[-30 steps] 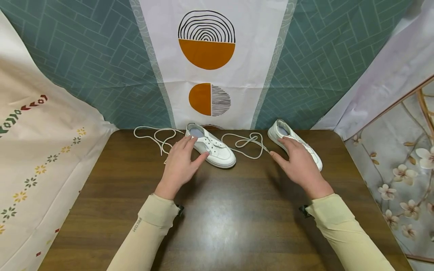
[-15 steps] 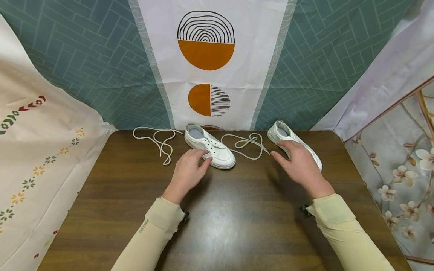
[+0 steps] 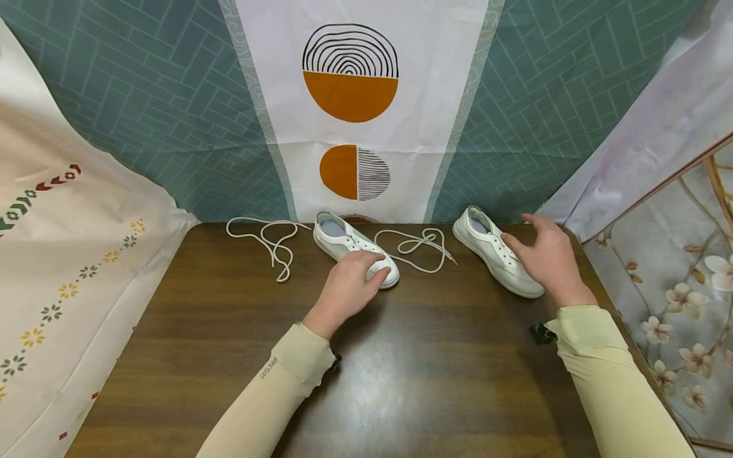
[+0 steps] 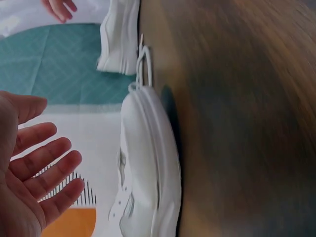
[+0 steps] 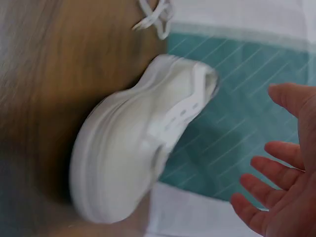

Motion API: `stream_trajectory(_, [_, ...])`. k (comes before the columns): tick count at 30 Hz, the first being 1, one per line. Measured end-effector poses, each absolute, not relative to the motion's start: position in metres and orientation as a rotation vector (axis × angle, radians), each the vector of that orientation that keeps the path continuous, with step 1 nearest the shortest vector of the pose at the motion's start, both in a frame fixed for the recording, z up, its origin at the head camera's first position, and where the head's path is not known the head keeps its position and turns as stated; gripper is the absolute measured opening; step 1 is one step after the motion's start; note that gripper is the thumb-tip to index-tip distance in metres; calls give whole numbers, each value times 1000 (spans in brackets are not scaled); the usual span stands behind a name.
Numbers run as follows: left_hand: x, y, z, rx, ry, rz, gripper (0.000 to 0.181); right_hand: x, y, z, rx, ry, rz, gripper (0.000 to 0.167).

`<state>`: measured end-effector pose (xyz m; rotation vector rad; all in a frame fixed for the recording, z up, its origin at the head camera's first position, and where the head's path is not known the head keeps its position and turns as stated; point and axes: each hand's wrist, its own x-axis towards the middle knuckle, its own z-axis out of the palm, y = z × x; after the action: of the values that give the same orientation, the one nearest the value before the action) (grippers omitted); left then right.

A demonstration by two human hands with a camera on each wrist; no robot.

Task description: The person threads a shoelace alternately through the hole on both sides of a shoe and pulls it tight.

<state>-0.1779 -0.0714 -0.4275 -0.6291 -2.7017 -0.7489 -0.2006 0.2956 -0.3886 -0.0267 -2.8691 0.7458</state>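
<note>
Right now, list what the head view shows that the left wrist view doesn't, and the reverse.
Only the head view: the loose lace at the far left of the table, the openings of both shoes, the sleeves and the floral panel.

Only the left wrist view: the palm side of the left hand, and the gap between it and the left shoe.

Both: the two white shoes, the right one cut off in the wrist view; the lace between them; the right hand, just its fingers in the wrist view; and the printed backdrop.

Room between shoes [image 3: 492, 254], over seemingly low lace [image 3: 428, 239]
</note>
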Motion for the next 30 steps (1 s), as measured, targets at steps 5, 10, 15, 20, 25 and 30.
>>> stream_trajectory(5, [-179, -57, -432, -689, -2715, -678, 28, -211, 313, -409, -52, -3018, 736, 100])
stream_trajectory(10, [-179, -48, -438, -737, -2709, -635, 26, -216, 320, -429, -40, -3157, 693, 113])
stream_trajectory(15, [-178, -45, -443, -774, -2714, -606, 28, -217, 322, -439, 1, -3211, 642, 111])
stream_trajectory(20, [-179, -44, -446, -774, -2710, -588, 29, -218, 321, -442, 37, -3203, 598, 98])
stream_trajectory(25, [-179, -46, -450, -761, -2705, -581, 28, -217, 321, -443, 55, -3183, 591, 87])
stream_trajectory(30, [-177, -50, -453, -757, -2690, -581, 26, -212, 321, -443, 49, -3181, 597, 89])
